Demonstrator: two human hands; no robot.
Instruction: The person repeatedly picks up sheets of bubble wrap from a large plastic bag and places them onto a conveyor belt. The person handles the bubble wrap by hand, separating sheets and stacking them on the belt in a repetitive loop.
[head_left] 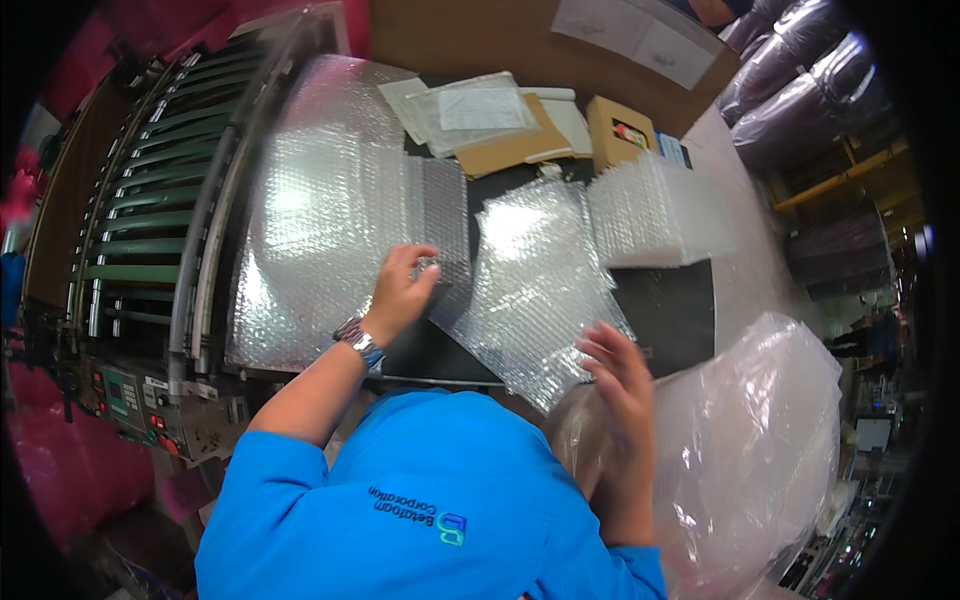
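My left hand point(402, 292), with a metal watch point(358, 340) on its wrist, is over the right edge of a large stack of clear bubble wrap sheets point(320, 220). Its fingers are loosely bent, with a gap between thumb and forefinger and nothing visible held. In front of me, clear bubble wrap pouches point(535, 290) lie askew on the dark tabletop point(680, 310). Beside their lower right corner is my right hand point(622, 378), fingers apart and slightly blurred; whether it touches the film I cannot tell.
A neat stack of bubble pouches point(650, 215) sits at the right, before a cardboard box point(612, 135). Papers and plastic sleeves point(470, 110) lie at the back. A roller machine point(160, 200) borders the left; a large clear plastic bag point(745, 440) bulges at the lower right.
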